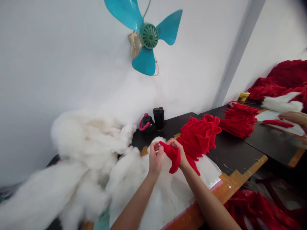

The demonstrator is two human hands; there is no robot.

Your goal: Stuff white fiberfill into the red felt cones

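Over the white work sheet, both hands hold one red fabric piece that is narrow at its upper left and droops into a wider end. My left hand pinches the narrow tip, thumb and fingers together. My right hand grips the upper edge, its fingertips partly hidden by the cloth. A tuft of white stuffing shows just behind the hands. Right beside them rises a stack of red fabric pieces. Whether any stuffing is inside the held piece, I cannot tell.
White fibre stuffing is heaped at left. A black jar with a pink handle and a black cup stand by the wall, under a blue fan. At right are another red stack and another person's hand.
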